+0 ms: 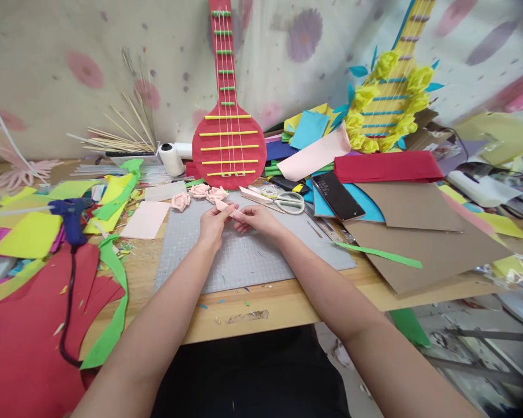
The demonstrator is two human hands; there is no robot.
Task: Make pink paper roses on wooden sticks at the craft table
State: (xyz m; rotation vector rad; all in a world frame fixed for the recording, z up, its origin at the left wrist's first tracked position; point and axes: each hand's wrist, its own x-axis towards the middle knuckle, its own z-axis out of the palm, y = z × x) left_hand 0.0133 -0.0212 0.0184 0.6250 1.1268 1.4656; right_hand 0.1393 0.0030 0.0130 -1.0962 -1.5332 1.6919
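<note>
Over the grey cutting mat [244, 267], my left hand [215, 223] and my right hand [257, 222] are close together. Between them is a strip of pale pink paper [236, 215], pinched by the fingers of both hands; part of it is hidden behind the fingers. Just beyond my left hand lie several pink paper roses [199, 191]. White-handled scissors [289, 202] rest past my right hand. Behind the mat stands a red paper instrument [229, 148] with yellow bars and white strings.
A blue glue gun [73, 217] with a black cord stands on the left among coloured paper scraps. On the right, a phone [337, 195] lies on blue sheets near brown cardboard [427, 249]. A yellow flower-trimmed instrument [386, 107] leans at the back, and a white thread spool [171, 159] stands left of centre.
</note>
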